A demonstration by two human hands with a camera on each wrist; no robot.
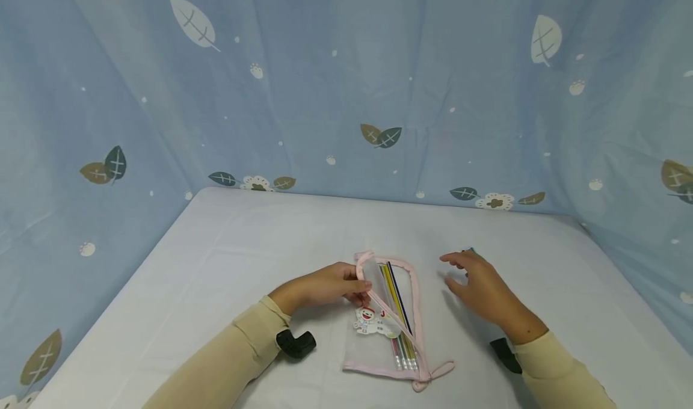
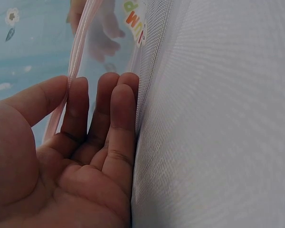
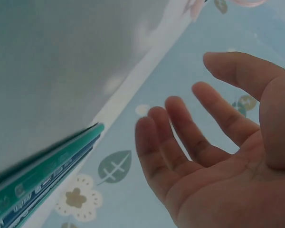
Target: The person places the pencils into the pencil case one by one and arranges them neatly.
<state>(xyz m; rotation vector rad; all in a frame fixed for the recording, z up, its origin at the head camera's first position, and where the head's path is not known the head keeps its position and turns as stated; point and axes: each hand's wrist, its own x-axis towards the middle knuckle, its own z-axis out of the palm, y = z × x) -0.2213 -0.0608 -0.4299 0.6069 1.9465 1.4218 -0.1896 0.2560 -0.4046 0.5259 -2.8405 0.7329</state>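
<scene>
A see-through pencil pouch (image 1: 357, 349) with pink trim lies on the table, a cartoon figure and lettering on its front. Its zip slants open across the front, and several pencils (image 1: 397, 301) show inside, eraser ends toward the near edge. With thumb and index finger, my left hand (image 1: 338, 282) pinches the pink zip edge (image 2: 77, 52) at the pouch's upper left; its other fingers are inside the fold, by the mesh. My right hand (image 1: 479, 285) hovers to the right of the pouch, fingers loosely bent, holding nothing. Slim teal and blue printed sticks (image 3: 52, 171) lie beyond its fingertips.
A white cloth covers the table (image 1: 260, 234). Blue leaf-patterned curtain (image 1: 303, 96) stands behind it and along both sides. A pink strap loop (image 1: 444, 369) sticks out from the pouch's lower right corner. Black wrist devices (image 1: 295, 343) are worn on both arms.
</scene>
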